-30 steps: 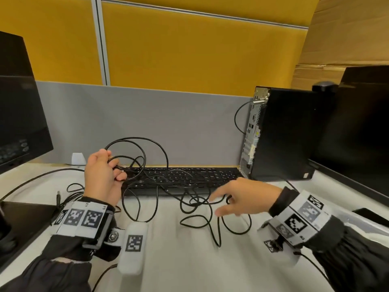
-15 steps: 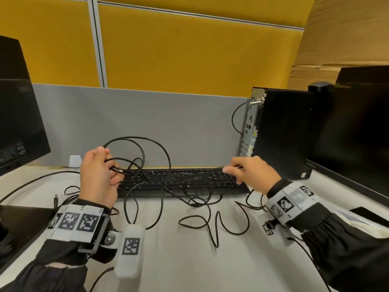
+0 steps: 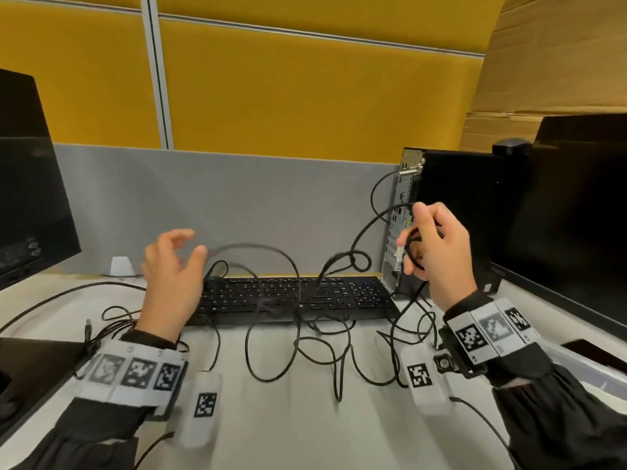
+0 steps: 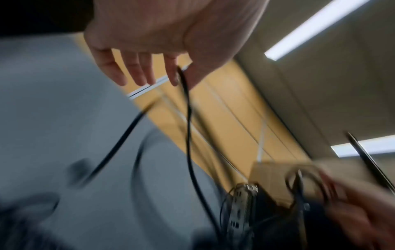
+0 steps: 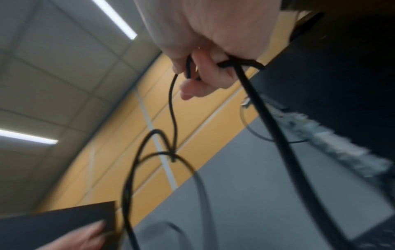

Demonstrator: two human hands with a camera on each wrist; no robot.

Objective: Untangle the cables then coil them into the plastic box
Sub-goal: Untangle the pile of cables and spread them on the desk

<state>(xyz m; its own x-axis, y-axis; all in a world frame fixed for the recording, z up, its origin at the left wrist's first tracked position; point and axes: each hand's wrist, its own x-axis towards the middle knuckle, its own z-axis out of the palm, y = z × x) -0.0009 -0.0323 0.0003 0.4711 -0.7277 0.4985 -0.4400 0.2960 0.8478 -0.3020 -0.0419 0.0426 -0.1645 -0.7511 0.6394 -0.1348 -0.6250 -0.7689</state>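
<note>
Black cables (image 3: 305, 340) lie tangled on the white desk and across the keyboard. My right hand (image 3: 412, 228) is raised in front of the PC tower, with its fingers curled round a loop of black cable (image 5: 267, 118); a small knot (image 3: 356, 261) hangs just left of it. My left hand (image 3: 193, 244) hovers over the keyboard's left end with its fingers spread. One strand (image 4: 188, 118) hangs down between its thumb and forefinger without being gripped. The edge of a clear plastic box (image 3: 583, 362) shows behind my right forearm.
A black keyboard (image 3: 339, 296) lies across the middle. The PC tower (image 3: 458, 215) and a monitor (image 3: 576, 215) stand at the right. Another monitor (image 3: 27, 184) stands at the left, and a black pad (image 3: 30, 361) lies at the near left. A grey partition closes the back.
My right hand has risen from the keyboard's right end, lifting a loop of cable before the tower. My left hand has opened and let go of the loops it held.
</note>
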